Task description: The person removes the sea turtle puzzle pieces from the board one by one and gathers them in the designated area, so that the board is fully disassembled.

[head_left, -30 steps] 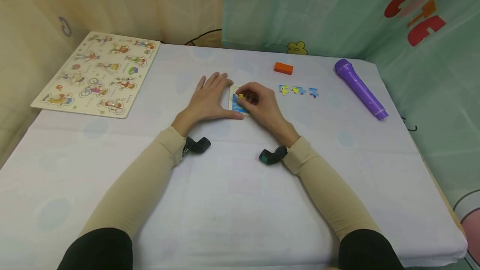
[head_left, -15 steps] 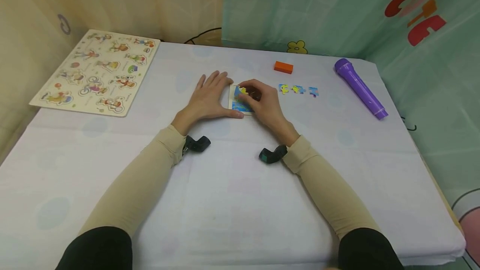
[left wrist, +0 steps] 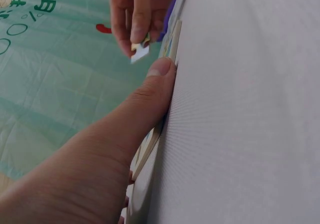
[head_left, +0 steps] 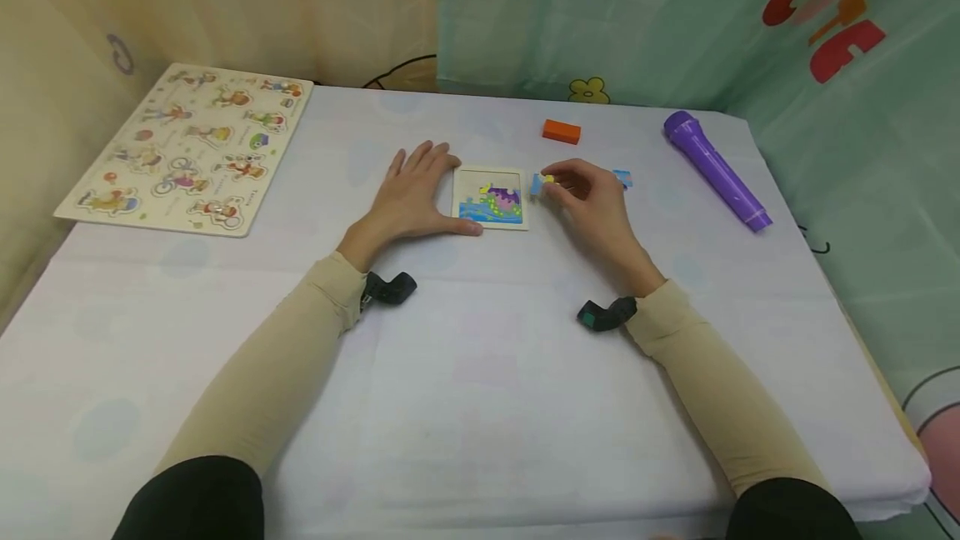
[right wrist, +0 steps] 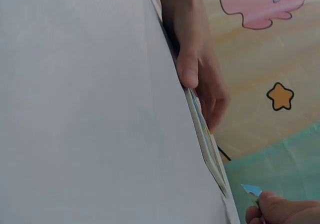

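A small jigsaw puzzle board (head_left: 490, 222) lies mid-table, its lower part filled with a blue, purple and green picture and its upper part showing bare backing. My left hand (head_left: 412, 198) rests at the board's left side, fingers straight and spread, thumb along the near edge. Just right of the board, my right hand (head_left: 592, 194) pinches a blue and yellow puzzle piece (head_left: 537, 183) between thumb and fingers. In the left wrist view that puzzle piece (left wrist: 140, 53) appears raised and tilted. Another loose blue piece (head_left: 623, 178) shows partly behind the right hand.
An orange block (head_left: 562, 132) lies beyond the right hand. Farther right is a purple microphone-shaped toy (head_left: 716, 169). A large picture puzzle board (head_left: 191, 152) occupies the far left of the white-covered table (head_left: 465, 390). Patterned curtains (head_left: 585, 15) hang behind the table.
My right hand has left the small board and shifted right to the loose pieces, and now pinches one. More of the board's picture is uncovered. My left hand stays in place.
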Demonstrator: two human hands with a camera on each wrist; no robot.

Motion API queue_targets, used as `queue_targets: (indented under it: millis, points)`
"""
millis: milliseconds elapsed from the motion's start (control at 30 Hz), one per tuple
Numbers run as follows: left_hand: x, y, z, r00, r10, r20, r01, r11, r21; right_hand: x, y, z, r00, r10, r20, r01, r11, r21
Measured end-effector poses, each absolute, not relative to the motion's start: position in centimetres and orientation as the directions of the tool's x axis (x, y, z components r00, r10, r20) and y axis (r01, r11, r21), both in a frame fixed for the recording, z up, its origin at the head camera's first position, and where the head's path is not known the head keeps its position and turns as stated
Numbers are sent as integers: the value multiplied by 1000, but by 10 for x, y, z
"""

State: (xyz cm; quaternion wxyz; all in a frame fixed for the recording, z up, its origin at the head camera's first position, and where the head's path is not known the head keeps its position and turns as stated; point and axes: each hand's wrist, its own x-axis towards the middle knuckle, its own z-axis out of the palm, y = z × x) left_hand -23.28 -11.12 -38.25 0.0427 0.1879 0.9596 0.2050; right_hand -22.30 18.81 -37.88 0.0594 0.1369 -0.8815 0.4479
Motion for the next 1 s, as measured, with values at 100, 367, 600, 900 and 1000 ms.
queue_targets:
  millis: [100,367,600,900,1000]
  points:
    - [-233,-113,-383,-926,378,-3,343,845,410,-222,204,-381,-956,-180,233,-294,596,-747]
    - [-232,-116,-385,-930,367,-4,330,840,431,-225,212,-389,-924,-220,313,-376,674,-636]
    - [-234,-116,-388,-928,374,1,339,840,423,-222,212,-396,-906,-229,356,-407,700,-587]
    - [-235,-113,-387,-924,382,4,349,839,417,-220,215,-397,-907,-168,386,-383,708,-593]
    - [-235,-112,-385,-924,382,4,349,840,416,-221,216,-398,-905,-160,393,-383,708,-593]
